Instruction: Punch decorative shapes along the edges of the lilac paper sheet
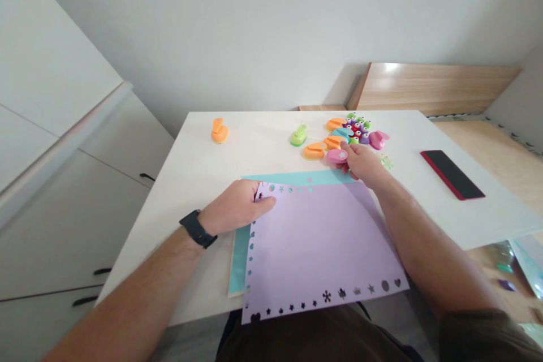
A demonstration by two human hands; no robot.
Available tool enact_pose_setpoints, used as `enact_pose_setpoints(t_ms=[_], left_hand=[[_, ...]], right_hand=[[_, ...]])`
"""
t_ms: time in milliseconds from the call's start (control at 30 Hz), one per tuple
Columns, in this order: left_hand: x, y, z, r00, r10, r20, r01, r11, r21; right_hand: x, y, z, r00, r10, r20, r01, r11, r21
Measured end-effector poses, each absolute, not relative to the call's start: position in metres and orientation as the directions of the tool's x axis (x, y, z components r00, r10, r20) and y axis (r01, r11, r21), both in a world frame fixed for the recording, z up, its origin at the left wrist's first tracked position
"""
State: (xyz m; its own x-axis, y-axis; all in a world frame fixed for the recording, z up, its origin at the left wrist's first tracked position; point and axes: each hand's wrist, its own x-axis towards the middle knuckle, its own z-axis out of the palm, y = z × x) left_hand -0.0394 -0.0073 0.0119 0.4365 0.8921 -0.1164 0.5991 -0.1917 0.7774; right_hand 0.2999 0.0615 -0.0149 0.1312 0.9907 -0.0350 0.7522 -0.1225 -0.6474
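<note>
A lilac sheet of paper [322, 237] has punched shapes, such as stars, hearts, crowns and snowflakes, along its left, near and far edges. My left hand [237, 203] pinches its far left corner, thumb on top. Its near edge overhangs the table towards my lap. Beneath it lies a light blue sheet [288, 177], showing at the far and left sides. My right hand [360, 161] grips a pink craft punch [336, 156] just beyond the far edge of the sheets. Some of its fingers are hidden under the punch.
Orange punches [314, 151], a blue punch [343, 133] and another pink punch [379, 139] surround a cluster of small round toys with eyes [356, 129]. Farther left are a green punch [299, 135] and an orange punch [219, 131]. A red-edged black slab [452, 174] lies at right.
</note>
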Motion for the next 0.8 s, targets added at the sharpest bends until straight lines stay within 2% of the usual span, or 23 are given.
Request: enact_pose_setpoints(t_ms=[100, 300, 533, 600, 700, 800], left_hand=[[-0.039, -0.008, 0.012, 0.441, 0.890, -0.119, 0.600, -0.193, 0.777], [-0.039, -0.008, 0.013, 0.451, 0.884, -0.123, 0.602, -0.199, 0.773], [-0.040, -0.007, 0.012, 0.460, 0.877, -0.139, 0.621, -0.207, 0.756], [-0.040, -0.007, 0.011, 0.465, 0.872, -0.153, 0.644, -0.215, 0.734], [-0.041, -0.006, 0.010, 0.476, 0.862, -0.174, 0.671, -0.228, 0.705], [-0.041, -0.006, 0.010, 0.485, 0.856, -0.180, 0.675, -0.236, 0.699]], right_hand=[[0.301, 0.064, -0.017, 0.160, 0.984, -0.074, 0.748, -0.170, -0.641], [0.305, 0.067, -0.015, 0.196, 0.975, 0.104, 0.870, -0.124, -0.477], [0.306, 0.060, -0.009, 0.201, 0.975, 0.096, 0.812, -0.111, -0.572], [0.302, 0.056, -0.006, 0.184, 0.971, 0.154, 0.818, -0.064, -0.572], [0.293, 0.049, 0.002, 0.153, 0.933, 0.326, 0.796, 0.080, -0.600], [0.282, 0.038, 0.008, 0.009, 0.891, 0.454, 0.773, 0.282, -0.569]])
